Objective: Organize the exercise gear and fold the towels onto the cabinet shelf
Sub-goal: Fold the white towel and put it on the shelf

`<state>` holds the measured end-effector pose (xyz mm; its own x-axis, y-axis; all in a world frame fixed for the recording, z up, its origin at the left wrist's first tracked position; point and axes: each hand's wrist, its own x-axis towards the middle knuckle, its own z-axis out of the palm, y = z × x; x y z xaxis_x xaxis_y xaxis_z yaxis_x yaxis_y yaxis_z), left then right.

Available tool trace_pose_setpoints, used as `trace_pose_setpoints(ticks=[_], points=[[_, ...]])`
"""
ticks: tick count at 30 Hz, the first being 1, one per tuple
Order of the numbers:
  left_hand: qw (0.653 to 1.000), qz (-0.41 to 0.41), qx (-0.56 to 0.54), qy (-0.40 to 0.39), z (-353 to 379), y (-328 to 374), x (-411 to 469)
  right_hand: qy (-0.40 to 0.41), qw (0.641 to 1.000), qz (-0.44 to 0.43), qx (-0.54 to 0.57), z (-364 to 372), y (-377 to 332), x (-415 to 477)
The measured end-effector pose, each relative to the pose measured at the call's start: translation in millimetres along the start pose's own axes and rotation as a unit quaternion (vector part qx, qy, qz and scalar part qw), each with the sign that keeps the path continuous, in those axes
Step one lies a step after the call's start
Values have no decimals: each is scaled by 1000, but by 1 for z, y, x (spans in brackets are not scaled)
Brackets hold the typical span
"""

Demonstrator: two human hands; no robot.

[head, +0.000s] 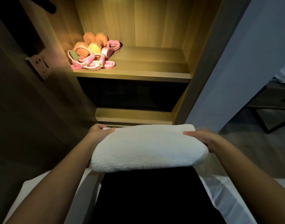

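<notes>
Placement step: my left hand (pixel 99 132) and right hand (pixel 201 137) grip the folded white towel (pixel 148 147) by its ends; next, I judge, a lift onto the cabinet shelf (pixel 154 62) ahead.

one towel (pixel 148 147), two dumbbells (pixel 81 48), one jump rope (pixel 90 60)

The folded towel (pixel 148 147) is plain white with a nubbly pile. The cabinet shelf (pixel 148 62) is warm yellow-brown wood grain under the light. On it, the dumbbells (pixel 91 44) are orange, and the jump rope (pixel 96 59) and bands (pixel 113 44) are pink with paler stripes. The wall (pixel 251 62) is bluish grey.
</notes>
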<state>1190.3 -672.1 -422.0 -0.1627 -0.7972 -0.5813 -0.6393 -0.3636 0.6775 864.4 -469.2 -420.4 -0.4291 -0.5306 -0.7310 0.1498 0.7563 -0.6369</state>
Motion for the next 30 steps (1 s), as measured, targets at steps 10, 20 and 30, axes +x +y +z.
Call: trace_pose_setpoints(ticks=[10, 20, 30], points=[[994, -59, 55, -79, -18, -8, -10, 82, 967, -83, -225, 24, -9, 19], [947, 96, 301, 67, 22, -12, -8, 129, 948, -60, -284, 27, 14, 22], [834, 324, 447, 5, 66, -12, -51, -13, 813, -313, -490, 67, 8, -20]])
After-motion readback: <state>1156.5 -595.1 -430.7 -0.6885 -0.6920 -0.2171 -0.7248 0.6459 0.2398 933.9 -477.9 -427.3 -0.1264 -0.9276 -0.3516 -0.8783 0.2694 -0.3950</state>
